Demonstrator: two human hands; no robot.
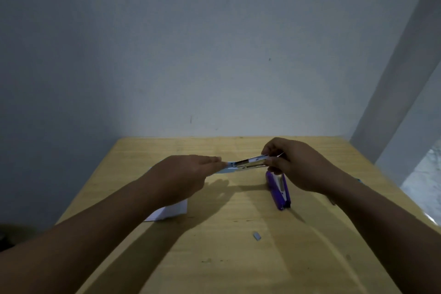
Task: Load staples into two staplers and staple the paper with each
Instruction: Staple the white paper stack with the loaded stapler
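We hold 1 light-blue stapler (247, 163) crosswise between us, left hand (183, 174) pinching its hinge end, right hand (294, 164) pinching the open magazine end.

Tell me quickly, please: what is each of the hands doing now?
Left hand: closed, grips one end of the light blue stapler.
Right hand: closed, pinches the stapler's other end.

No readable text, labels, brands or numbers anywhere; stapler surfaces too small and blurred for any lettering to be made out.
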